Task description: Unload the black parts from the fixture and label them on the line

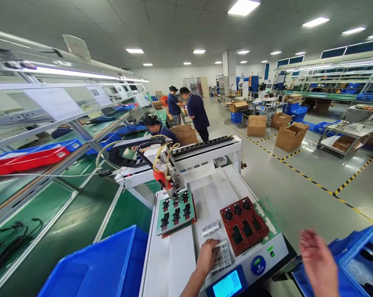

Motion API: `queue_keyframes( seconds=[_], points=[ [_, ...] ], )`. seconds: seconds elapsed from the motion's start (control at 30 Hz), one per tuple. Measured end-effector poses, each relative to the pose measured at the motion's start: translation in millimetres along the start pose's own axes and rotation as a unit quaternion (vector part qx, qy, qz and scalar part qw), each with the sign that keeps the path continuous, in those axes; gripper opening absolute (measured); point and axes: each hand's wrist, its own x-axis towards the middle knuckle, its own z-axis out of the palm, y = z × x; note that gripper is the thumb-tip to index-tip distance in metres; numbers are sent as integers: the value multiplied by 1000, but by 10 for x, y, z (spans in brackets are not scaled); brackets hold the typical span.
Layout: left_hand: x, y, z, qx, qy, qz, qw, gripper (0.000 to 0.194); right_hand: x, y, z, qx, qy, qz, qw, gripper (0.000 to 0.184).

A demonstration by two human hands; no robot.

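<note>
My left hand (206,256) rests at the left side of a small clear compartment tray (224,258), its fingers bent and pressed together at the tray; what they pinch, if anything, is hidden. Just above the tray lies a short silvery cylinder or roll (210,229). A red-brown fixture plate (243,226) to the right carries black parts in its far row, with open cut-outs in the near row. My right hand (319,262), blurred, hovers beside a blue bin (359,251), fingers extended and nothing visible in it. A green fixture (174,214) with several black parts sits under the machine's tool head (173,192).
The white machine's gantry (205,152) spans the back of its bed. A lit screen (227,284) and round blue label (258,265) are at the front. A large blue bin (96,264) stands left. Co-workers (198,113) and cardboard boxes (291,136) are farther off.
</note>
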Motion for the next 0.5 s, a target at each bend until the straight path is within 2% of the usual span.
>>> queue_keyframes(
  seconds=[0.03, 0.07, 0.13, 0.2, 0.23, 0.3, 0.37, 0.5],
  points=[
    [-50, 1, -32, -18, 9, 7, 1000, 36, -137, 166, 246, -84, -85, -12, 993, 25],
    [-102, 2, -73, -38, 20, 15, 999, 35, -289, 335, 473, -171, -184, -35, 967, 29],
    [-205, 17, -168, -77, 43, 28, 996, 34, -591, 656, 847, -298, -363, -90, 878, 28],
    [-299, 57, -268, -109, 62, 39, 991, 33, -816, 923, 1106, -359, -477, -125, 792, 30],
    [-339, 87, -316, -121, 69, 44, 989, 34, -886, 1027, 1196, -375, -507, -136, 764, 31],
    [-402, 163, -401, -142, 75, 59, 985, 36, -942, 1176, 1316, -397, -529, -150, 735, 23],
    [-440, 242, -462, -168, 81, 79, 979, 40, -923, 1251, 1380, -408, -537, -162, 720, 10],
    [-463, 345, -485, -226, 151, 109, 956, 44, -846, 1283, 1415, -402, -541, -195, 712, 22]
  ],
)
